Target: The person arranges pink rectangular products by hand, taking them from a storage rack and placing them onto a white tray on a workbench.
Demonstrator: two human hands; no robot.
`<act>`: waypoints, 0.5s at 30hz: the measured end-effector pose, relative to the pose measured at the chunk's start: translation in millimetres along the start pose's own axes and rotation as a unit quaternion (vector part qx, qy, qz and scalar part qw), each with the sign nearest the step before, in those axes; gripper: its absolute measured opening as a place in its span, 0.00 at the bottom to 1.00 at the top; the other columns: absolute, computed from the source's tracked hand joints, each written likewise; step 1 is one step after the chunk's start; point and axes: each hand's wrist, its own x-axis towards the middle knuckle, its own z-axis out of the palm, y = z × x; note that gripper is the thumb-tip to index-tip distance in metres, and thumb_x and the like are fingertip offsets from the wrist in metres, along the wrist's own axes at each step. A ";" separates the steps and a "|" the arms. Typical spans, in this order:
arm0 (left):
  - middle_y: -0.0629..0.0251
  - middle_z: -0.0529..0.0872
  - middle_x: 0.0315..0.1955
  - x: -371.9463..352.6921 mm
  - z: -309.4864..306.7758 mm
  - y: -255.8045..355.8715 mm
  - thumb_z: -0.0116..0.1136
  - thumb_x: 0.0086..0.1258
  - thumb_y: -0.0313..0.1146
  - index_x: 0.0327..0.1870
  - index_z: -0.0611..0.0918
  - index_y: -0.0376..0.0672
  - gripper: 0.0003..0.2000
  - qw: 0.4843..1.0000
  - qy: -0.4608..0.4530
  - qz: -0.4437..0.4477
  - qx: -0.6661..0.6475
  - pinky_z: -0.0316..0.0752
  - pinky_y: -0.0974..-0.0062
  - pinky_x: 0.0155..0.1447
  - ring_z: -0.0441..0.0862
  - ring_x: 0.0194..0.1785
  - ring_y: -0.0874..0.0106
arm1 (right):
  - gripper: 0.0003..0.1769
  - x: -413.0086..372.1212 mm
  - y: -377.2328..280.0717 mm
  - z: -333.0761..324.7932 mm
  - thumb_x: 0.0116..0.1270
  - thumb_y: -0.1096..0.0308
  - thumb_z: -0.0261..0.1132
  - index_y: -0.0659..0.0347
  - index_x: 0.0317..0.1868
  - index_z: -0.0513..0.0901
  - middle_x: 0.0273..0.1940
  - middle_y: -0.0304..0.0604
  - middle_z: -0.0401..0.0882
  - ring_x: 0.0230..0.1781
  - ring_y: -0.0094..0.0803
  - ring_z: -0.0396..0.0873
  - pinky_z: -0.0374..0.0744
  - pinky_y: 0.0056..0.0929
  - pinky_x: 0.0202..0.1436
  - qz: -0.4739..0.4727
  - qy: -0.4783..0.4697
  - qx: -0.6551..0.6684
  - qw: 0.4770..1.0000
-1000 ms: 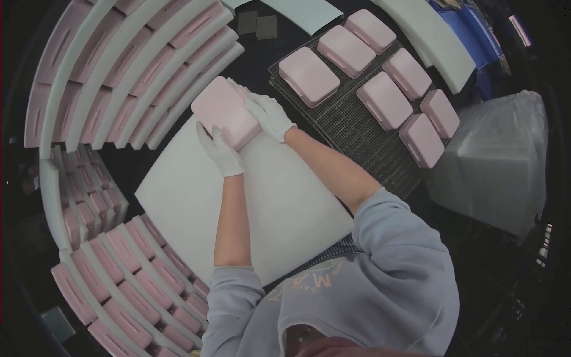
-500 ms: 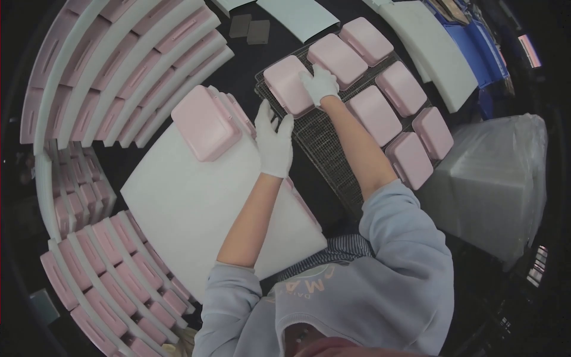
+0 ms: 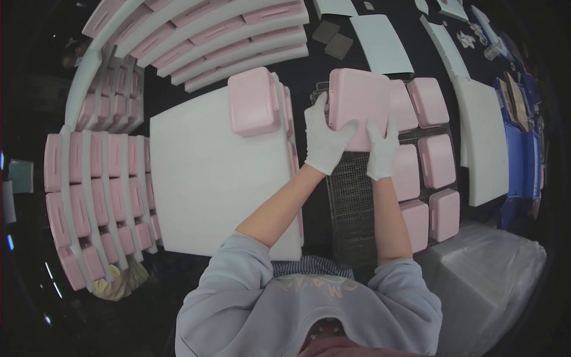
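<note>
Both of my hands, in white gloves, grip a pink lidded box (image 3: 360, 95) above the far left part of a black wire rack (image 3: 348, 208). My left hand (image 3: 326, 141) wraps its lower left corner, and some of its fingers are hidden behind the box. My right hand (image 3: 382, 149) presses on the lower right side with the fingers pointing up. Several similar pink boxes rest on the rack to the right, among them one at the far corner (image 3: 428, 102). Left of my hands, another pink box (image 3: 253, 101) lies on a white foam sheet (image 3: 220, 196).
Pink boxes layered between white foam sheets (image 3: 98, 196) stand along the left and far left. Clear plastic wrap (image 3: 482, 273) covers a block at the near right. White foam pieces (image 3: 485, 137) and a blue crate (image 3: 523, 160) are farther right. Two dark squares (image 3: 338, 46) lie at the back.
The pink box at the rack's far left corner has been taken up off the rack. My left hand has moved from beside it onto it, and the view has turned.
</note>
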 end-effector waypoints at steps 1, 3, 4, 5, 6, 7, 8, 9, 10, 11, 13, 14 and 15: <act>0.63 0.75 0.35 -10.4 -15.9 16.1 0.63 0.46 0.36 0.48 0.72 0.39 0.25 0.999 0.014 -0.028 -0.004 0.69 0.74 0.39 0.71 0.35 0.70 | 0.37 -18.3 -7.6 4.0 0.61 0.61 0.63 0.64 0.69 0.63 0.66 0.48 0.66 0.66 0.37 0.66 0.66 0.34 0.69 -0.021 0.004 0.029 0.999; 0.61 0.72 0.47 -33.3 -53.0 44.3 0.68 0.44 0.39 0.64 0.64 0.39 0.41 0.996 0.038 -0.074 -0.014 0.72 0.74 0.43 0.74 0.42 0.70 | 0.34 -56.5 -21.7 11.5 0.62 0.65 0.62 0.65 0.68 0.64 0.66 0.49 0.66 0.65 0.37 0.66 0.68 0.35 0.69 -0.049 0.008 0.069 0.996; 0.62 0.72 0.48 -41.1 -80.7 54.5 0.69 0.43 0.39 0.66 0.63 0.40 0.44 0.993 0.051 -0.084 -0.061 0.72 0.71 0.48 0.73 0.46 0.70 | 0.33 -72.7 -29.4 19.5 0.63 0.64 0.62 0.66 0.67 0.65 0.65 0.49 0.67 0.65 0.38 0.67 0.68 0.36 0.68 -0.089 -0.045 0.080 0.992; 0.64 0.71 0.49 -49.4 -107.8 63.7 0.71 0.43 0.39 0.68 0.62 0.42 0.46 0.988 0.062 -0.094 -0.108 0.71 0.69 0.54 0.73 0.50 0.70 | 0.31 -89.0 -36.7 27.0 0.64 0.62 0.62 0.66 0.66 0.67 0.64 0.49 0.68 0.64 0.38 0.67 0.68 0.36 0.68 -0.130 -0.097 0.089 0.983; 0.64 0.71 0.49 -53.9 -136.2 71.9 0.72 0.42 0.39 0.70 0.61 0.42 0.48 0.984 0.069 -0.097 -0.135 0.71 0.68 0.56 0.72 0.52 0.70 | 0.31 -99.6 -41.7 34.8 0.65 0.61 0.62 0.67 0.65 0.67 0.64 0.49 0.68 0.64 0.38 0.67 0.68 0.37 0.68 -0.152 -0.124 0.092 0.976; 0.63 0.73 0.51 -54.7 -166.1 78.8 0.71 0.45 0.40 0.67 0.64 0.41 0.44 0.983 0.074 -0.054 -0.160 0.72 0.66 0.56 0.73 0.53 0.69 | 0.29 -104.3 -44.5 43.2 0.68 0.61 0.59 0.66 0.65 0.67 0.64 0.50 0.68 0.64 0.40 0.67 0.69 0.39 0.67 -0.170 -0.173 0.082 0.967; 0.63 0.75 0.52 -56.4 -196.9 84.4 0.71 0.47 0.42 0.65 0.67 0.40 0.41 0.980 0.079 -0.011 -0.183 0.73 0.65 0.56 0.74 0.55 0.67 | 0.27 -109.6 -46.3 52.2 0.70 0.61 0.56 0.66 0.66 0.66 0.64 0.51 0.67 0.65 0.43 0.67 0.70 0.41 0.67 -0.187 -0.221 0.072 0.955; 0.62 0.76 0.52 -55.6 -227.4 84.8 0.71 0.48 0.42 0.64 0.68 0.39 0.40 0.977 0.083 0.010 -0.196 0.74 0.64 0.57 0.75 0.55 0.66 | 0.26 -112.0 -42.3 61.6 0.72 0.61 0.54 0.66 0.66 0.66 0.65 0.52 0.67 0.65 0.45 0.66 0.70 0.42 0.66 -0.195 -0.246 0.065 0.947; 0.63 0.76 0.54 -49.9 -257.2 79.6 0.69 0.52 0.43 0.64 0.68 0.42 0.37 0.978 0.086 0.021 -0.188 0.73 0.64 0.57 0.74 0.56 0.66 | 0.25 -109.6 -33.0 72.3 0.71 0.63 0.54 0.65 0.65 0.67 0.65 0.51 0.67 0.66 0.42 0.66 0.69 0.38 0.68 -0.134 -0.209 0.045 0.968; 0.63 0.76 0.55 -44.2 -287.4 73.9 0.67 0.56 0.43 0.64 0.69 0.45 0.34 0.979 0.088 0.032 -0.181 0.73 0.63 0.58 0.74 0.57 0.66 | 0.24 -107.3 -23.7 83.2 0.71 0.64 0.54 0.64 0.65 0.69 0.65 0.50 0.68 0.66 0.39 0.66 0.67 0.34 0.69 -0.073 -0.171 0.025 0.982; 0.63 0.77 0.53 -22.8 -323.5 48.8 0.65 0.57 0.43 0.61 0.71 0.44 0.30 0.978 0.096 0.019 -0.182 0.74 0.65 0.57 0.75 0.56 0.66 | 0.25 -101.3 3.9 100.5 0.71 0.63 0.54 0.63 0.66 0.68 0.65 0.50 0.67 0.67 0.38 0.65 0.65 0.33 0.71 -0.014 -0.129 0.008 0.991; 0.62 0.79 0.51 -9.9 -336.7 33.4 0.65 0.57 0.42 0.59 0.73 0.41 0.29 0.977 0.103 0.001 -0.186 0.75 0.68 0.55 0.77 0.54 0.67 | 0.26 -97.2 19.3 107.8 0.71 0.61 0.54 0.63 0.66 0.67 0.66 0.50 0.66 0.68 0.38 0.64 0.63 0.33 0.72 0.016 -0.106 0.003 0.994; 0.62 0.80 0.50 2.7 -343.7 19.9 0.65 0.57 0.42 0.58 0.74 0.40 0.28 0.976 0.107 -0.007 -0.190 0.75 0.69 0.54 0.78 0.53 0.67 | 0.27 -93.6 28.1 116.3 0.72 0.61 0.54 0.63 0.67 0.66 0.67 0.50 0.65 0.68 0.38 0.64 0.62 0.32 0.73 0.029 -0.095 -0.001 0.995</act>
